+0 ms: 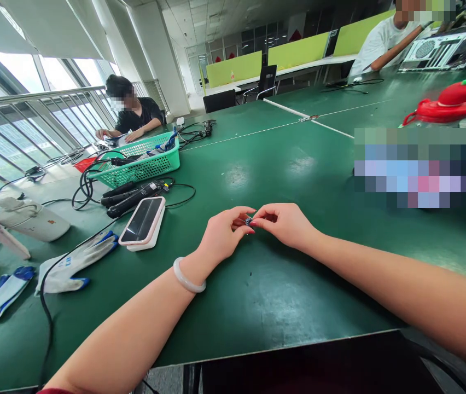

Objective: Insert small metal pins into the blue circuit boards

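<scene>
A: Where are we holding the small dark piece?

B: We're holding it near the middle of the frame, right at the fingertips. Our left hand is pinching it from the left, with the thumb coming in below and the fingers curling over above.

A: And our right hand?

B: Its thumb and forefinger are closing on the piece from the right, so both sets of fingertips are almost meeting around it. The fingers are covering so much that we're not making out its shape.

A: How are we holding our arms?

B: Our left forearm is slanting up from the lower left, the wrist wearing a pale bangle. Our right forearm is reaching in from the lower right edge, its palm facing down and inward. Both wrists are bending slightly toward the middle, over the green table. Whether the hands are touching the tabletop, we can't tell.

A: What's lying nearby?

B: A phone is lying left of our left hand, atop a white object. A white-and-blue glove is lying farther left, and a green basket is sitting beyond the phone, toward the upper left.
</scene>
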`<state>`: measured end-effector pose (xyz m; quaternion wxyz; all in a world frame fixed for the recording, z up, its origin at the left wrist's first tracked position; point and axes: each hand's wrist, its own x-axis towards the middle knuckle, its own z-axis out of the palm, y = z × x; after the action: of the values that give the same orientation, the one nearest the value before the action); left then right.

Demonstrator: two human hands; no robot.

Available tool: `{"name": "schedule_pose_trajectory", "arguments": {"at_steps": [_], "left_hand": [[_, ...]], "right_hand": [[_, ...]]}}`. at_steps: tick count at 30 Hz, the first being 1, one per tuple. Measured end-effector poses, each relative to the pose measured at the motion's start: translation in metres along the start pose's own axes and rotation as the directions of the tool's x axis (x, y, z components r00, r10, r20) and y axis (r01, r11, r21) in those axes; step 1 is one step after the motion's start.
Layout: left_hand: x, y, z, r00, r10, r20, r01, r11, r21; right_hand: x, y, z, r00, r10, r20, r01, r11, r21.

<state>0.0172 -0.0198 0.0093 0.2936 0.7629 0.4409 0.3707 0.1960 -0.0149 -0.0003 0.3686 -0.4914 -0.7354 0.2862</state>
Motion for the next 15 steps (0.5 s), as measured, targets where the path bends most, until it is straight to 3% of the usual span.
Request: {"name": "schedule_pose_trajectory", "arguments": {"at_steps": [10, 13, 15], "left_hand": [[0.0020, -0.0008, 0.0002, 0.998, -0.058, 0.035, 0.061, 0.995, -0.085], [0.0020, 0.0013, -0.0005, 1.000, 0.004, 0.019, -0.004, 1.000, -0.008], [-0.0011, 0.0077, -0.0074, 0.991, 0.114, -0.066, -0.106, 0.988, 0.112]], "right_hand": [[0.0009, -0.0011, -0.0021, 0.995, 0.012, 0.096, -0.017, 0.999, 0.045], [0.0036, 0.0020, -0.0032, 0.992, 0.032, 0.119, -0.044, 0.995, 0.094], [0.0056, 0.0054, -0.0042, 0.992, 0.054, 0.110, -0.066, 0.992, 0.111]]}}
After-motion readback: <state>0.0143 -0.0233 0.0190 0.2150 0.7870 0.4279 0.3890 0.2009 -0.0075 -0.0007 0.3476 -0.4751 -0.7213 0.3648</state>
